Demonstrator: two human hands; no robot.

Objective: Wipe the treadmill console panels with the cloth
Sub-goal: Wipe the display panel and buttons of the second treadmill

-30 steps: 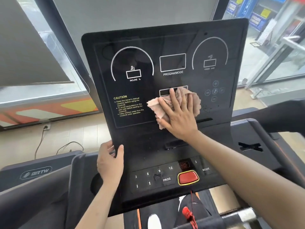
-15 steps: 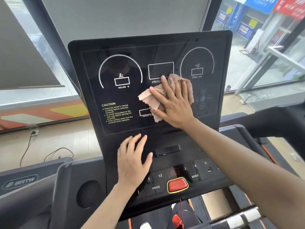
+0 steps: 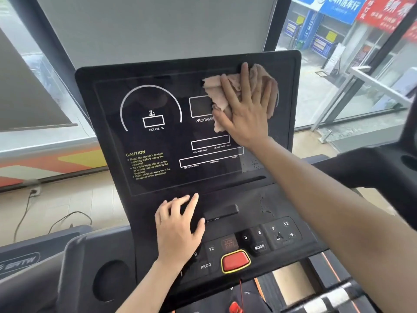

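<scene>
Right hand (image 3: 246, 109), flat on the cloth (image 3: 222, 91), has climbed to the display panel (image 3: 158, 141) top; left hand (image 3: 178, 224) rests open below, so upper panel nearly covered.

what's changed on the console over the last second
The right hand slid the cloth up the display panel, from beside the caution text to the upper right corner. The left hand let go of the console's left edge and now rests flat below the display. The cloth stays pressed under the right palm.
</scene>
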